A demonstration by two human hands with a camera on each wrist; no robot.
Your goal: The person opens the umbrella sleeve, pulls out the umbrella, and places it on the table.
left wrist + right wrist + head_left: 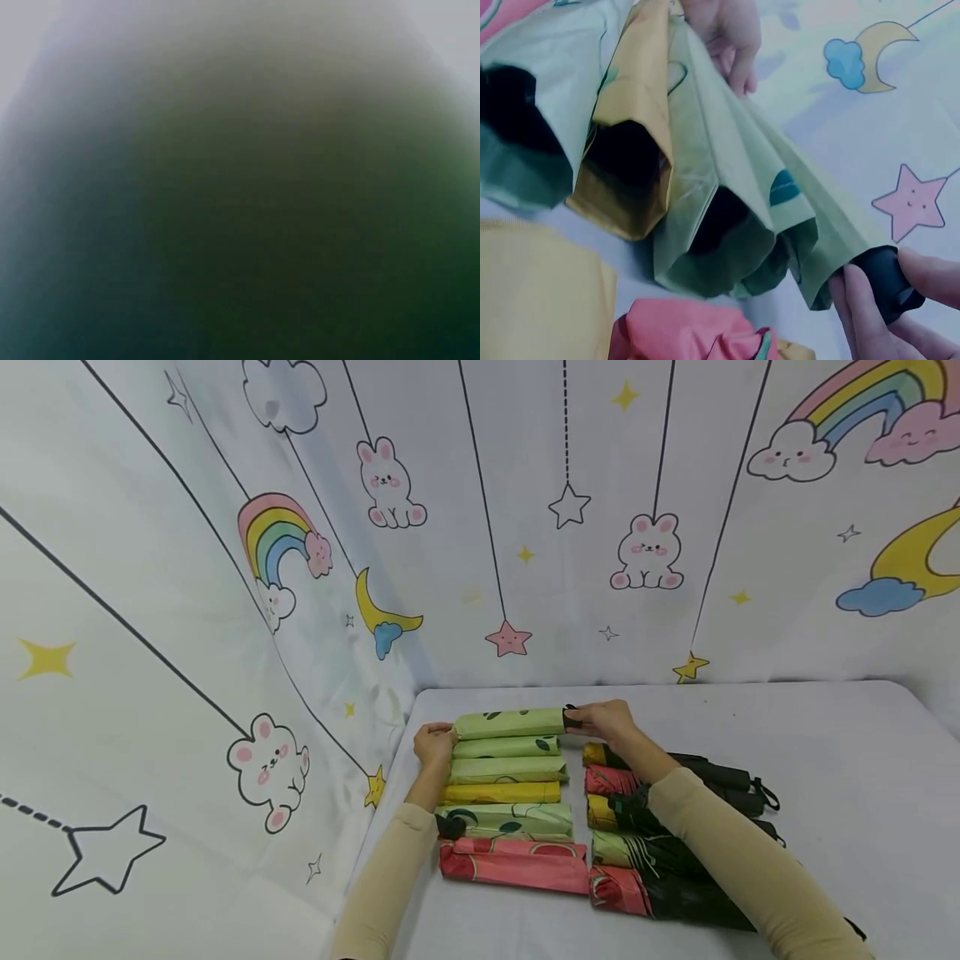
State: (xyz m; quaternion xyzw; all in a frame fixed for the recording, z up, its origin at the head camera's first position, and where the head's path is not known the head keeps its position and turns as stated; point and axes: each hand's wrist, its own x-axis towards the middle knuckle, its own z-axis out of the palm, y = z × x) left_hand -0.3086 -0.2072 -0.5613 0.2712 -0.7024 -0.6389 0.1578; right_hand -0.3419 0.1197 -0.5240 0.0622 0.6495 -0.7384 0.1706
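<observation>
At the far end of the left row lies a light green umbrella sleeve (510,723) with dark leaf prints. My left hand (435,745) pinches its left end. At its other end, my right hand (609,724) grips a black umbrella end (889,281) that sticks out of the sleeve mouth, thumb on one side and fingers on the other. Just nearer lie more light green sleeves (508,769), a yellow sleeve (498,793) and a red one (517,868). Their mouths look dark inside in the right wrist view. The left wrist view is a dark blur.
Beneath my right forearm is a second row of folded umbrellas (697,897), black with red, yellow and green ends. The white table (825,752) extends to the right. A printed cloth wall (465,568) rises behind and at the left.
</observation>
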